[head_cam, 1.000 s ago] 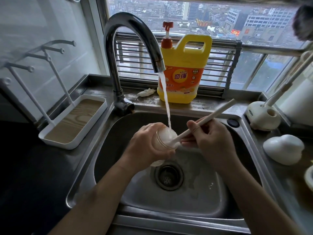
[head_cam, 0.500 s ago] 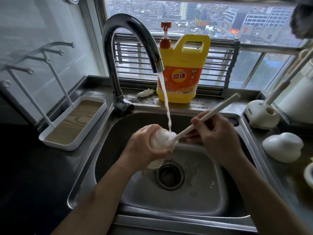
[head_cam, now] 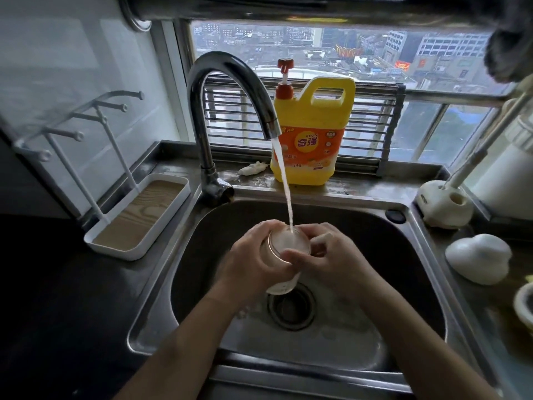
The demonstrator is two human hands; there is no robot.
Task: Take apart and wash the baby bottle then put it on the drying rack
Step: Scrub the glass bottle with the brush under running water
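We hold the clear baby bottle [head_cam: 288,245] over the middle of the sink [head_cam: 199,284], its open mouth turned up towards us and its body tilted, so that the base pokes out below our hands just above the drain [head_cam: 291,308]. Our left hand [head_cam: 245,262] is wrapped round the bottle from the left, its fingers curled about the upper part of the body. Our right hand [head_cam: 337,262] meets it from the other side, fingers bent against the right of the rim and the thumb lying across the near edge of the mouth, so both hands are clamped on the bottle. A thin stream of water [head_cam: 284,180] falls from the curved chrome faucet [head_cam: 222,79] and lands at the far edge of the bottle's mouth; the inside looks milky white. Behind the sink, on the ledge under the window, stands a yellow detergent jug [head_cam: 313,134] with a red pump, and just left of it lies a small crumpled white scrap [head_cam: 252,168]. On the counter left of the sink sits the white drying rack [head_cam: 138,215], a tray with thin pegged posts rising from it. To the right, a white stand [head_cam: 445,204] carries a long white handle [head_cam: 484,145], and a rounded white object [head_cam: 478,258] lies nearer to us.
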